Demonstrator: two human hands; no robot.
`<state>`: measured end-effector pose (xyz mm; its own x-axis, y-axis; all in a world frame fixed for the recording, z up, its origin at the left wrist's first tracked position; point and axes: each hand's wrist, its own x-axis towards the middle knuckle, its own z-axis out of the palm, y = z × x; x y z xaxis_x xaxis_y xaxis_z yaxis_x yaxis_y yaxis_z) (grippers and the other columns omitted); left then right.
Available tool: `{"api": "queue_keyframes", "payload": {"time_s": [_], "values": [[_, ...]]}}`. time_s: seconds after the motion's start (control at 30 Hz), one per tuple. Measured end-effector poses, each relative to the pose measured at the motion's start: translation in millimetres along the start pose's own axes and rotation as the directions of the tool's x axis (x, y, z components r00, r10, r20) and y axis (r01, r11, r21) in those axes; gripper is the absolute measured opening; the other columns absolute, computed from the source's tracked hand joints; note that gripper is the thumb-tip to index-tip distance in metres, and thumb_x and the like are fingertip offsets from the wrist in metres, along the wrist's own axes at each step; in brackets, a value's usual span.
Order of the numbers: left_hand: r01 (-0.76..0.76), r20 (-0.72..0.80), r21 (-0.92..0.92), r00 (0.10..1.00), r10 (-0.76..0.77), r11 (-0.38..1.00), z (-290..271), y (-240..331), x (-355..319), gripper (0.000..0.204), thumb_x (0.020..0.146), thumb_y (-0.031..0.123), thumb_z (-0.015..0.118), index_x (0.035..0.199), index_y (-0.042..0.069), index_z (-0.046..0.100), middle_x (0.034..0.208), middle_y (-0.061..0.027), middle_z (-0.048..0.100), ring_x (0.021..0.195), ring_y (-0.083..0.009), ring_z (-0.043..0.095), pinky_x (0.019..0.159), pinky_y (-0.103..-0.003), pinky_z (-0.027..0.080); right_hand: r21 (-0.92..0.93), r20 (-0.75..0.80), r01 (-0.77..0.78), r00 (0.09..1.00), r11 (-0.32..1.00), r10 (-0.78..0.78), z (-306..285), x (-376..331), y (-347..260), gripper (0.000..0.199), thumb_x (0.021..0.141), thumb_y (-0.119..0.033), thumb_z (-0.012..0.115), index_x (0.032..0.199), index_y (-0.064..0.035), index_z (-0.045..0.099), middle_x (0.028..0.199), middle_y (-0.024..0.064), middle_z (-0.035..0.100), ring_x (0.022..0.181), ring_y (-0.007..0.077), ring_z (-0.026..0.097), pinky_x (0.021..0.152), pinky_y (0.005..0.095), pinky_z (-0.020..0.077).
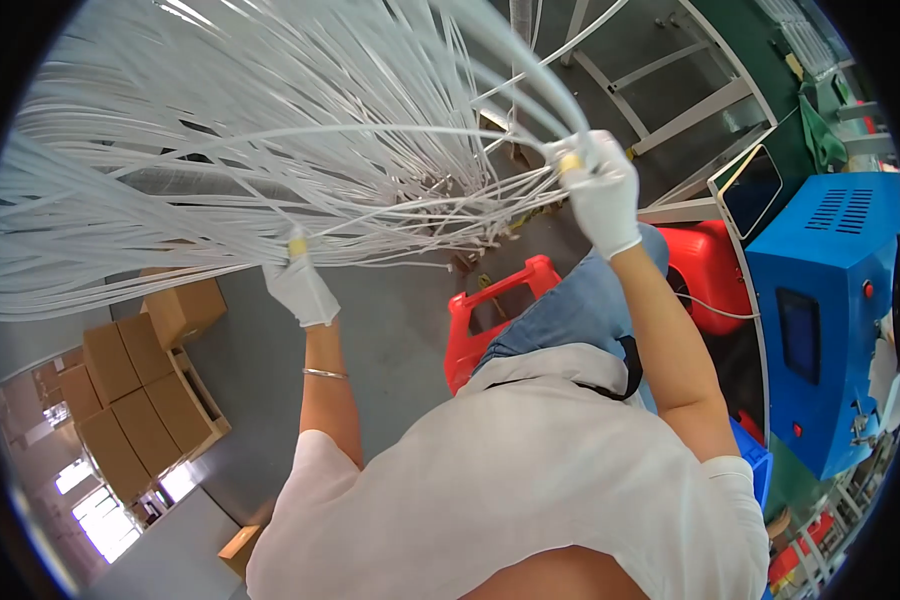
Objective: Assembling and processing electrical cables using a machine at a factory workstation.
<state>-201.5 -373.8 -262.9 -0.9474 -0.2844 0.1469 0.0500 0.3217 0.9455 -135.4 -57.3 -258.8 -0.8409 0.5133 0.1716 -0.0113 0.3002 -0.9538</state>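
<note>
My left hand (300, 285), gloved in white, is closed around a few strands just below the big sheaf of white plastic tubes (220, 150); my right hand (602, 190), also gloved, is clenched on the gathered ends to the right of the sheaf. Both sets of fingers are shut tight on tubing. I judge the tubes light, springy and slick: each one bows in a long arc, so they would slide and fan apart unless I pinch them near the bunched ends, where they lie together. They are thin, pale and glossy, dozens of them spreading up and leftward above me. Under the sheaf sits a red plastic stool (490, 310); to its lower left, stacked cardboard boxes (140, 390); to its right, a blue machine cabinet (820, 300).
</note>
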Motion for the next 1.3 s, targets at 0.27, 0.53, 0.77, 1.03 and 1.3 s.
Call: {"api": "queue_keyframes", "payload": {"time_s": [0.27,0.53,0.77,1.03,1.3], "values": [[0.05,0.897,0.195,0.396,-0.199,0.98,46,-36,-86,0.021,0.078,0.017,0.069,0.093,0.003,0.067,0.095,-0.01,0.066,0.094,-0.0193,0.061,0.084,-0.031,0.047,-0.302,0.569,0.251,0.821,0.92,-0.038,47,-54,8,0.013,0.07,-0.013,0.065,0.082,-0.0068,0.063,0.085,0.0151,0.063,0.081,0.0339,0.059,0.073,0.0374,0.0484],[0.096,-0.023,0.236,0.995,-0.093,0.967,-81,-103,-32,0.009,0.085,0.006,0.057,0.092,0.001,0.06,0.084,-0.0092,0.064,0.074,-0.0167,0.058,0.071,-0.033,0.048,0.061,-0.251,-0.069,0.965,0.996,0.082,-121,40,14,0.026,0.085,0.005,0.049,0.104,-0.0015,0.064,0.097,0.0079,0.065,0.08,0.0098,0.059,0.067,0.0189,0.0459],[-0.525,0.875,0.415,0.454,-0.168,0.743,-47,-136,-85,0.019,0.088,0.013,0.053,0.1,0.004,0.065,0.098,-0.01,0.067,0.096,-0.0238,0.061,0.084,-0.035,0.046,-0.209,0.559,0.032,0.824,0.977,0.092,-30,-35,31,0.016,0.08,0.001,0.057,0.092,-0.005,0.066,0.095,0.0083,0.067,0.085,0.0175,0.062,0.079,0.0285,0.048],[-0.38,0.93,0.214,0.361,-0.068,0.9,-26,-164,-117,0.022,0.086,0.016,0.055,0.1,0.002,0.064,0.104,-0.0139,0.065,0.099,-0.0265,0.06,0.088,-0.036,0.045,-0.174,0.816,0.088,0.57,0.981,0.093,-17,-67,16,0.011,0.074,-0.01,0.065,0.084,-0.0067,0.067,0.081,0.0124,0.064,0.073,0.0283,0.062,0.072,0.0336,0.0494],[0.069,0.862,0.135,0.484,-0.151,0.988,20,-128,-104,0.022,0.086,0.022,0.06,0.096,0.004,0.064,0.087,-0.0105,0.066,0.079,-0.0197,0.062,0.072,-0.032,0.049,-0.231,0.294,-0.021,0.952,0.973,0.09,-27,-38,79,0.005,0.082,0.0,0.059,0.085,-0.0033,0.061,0.079,0.0076,0.062,0.075,0.0171,0.059,0.07,0.0295,0.0484]]}}
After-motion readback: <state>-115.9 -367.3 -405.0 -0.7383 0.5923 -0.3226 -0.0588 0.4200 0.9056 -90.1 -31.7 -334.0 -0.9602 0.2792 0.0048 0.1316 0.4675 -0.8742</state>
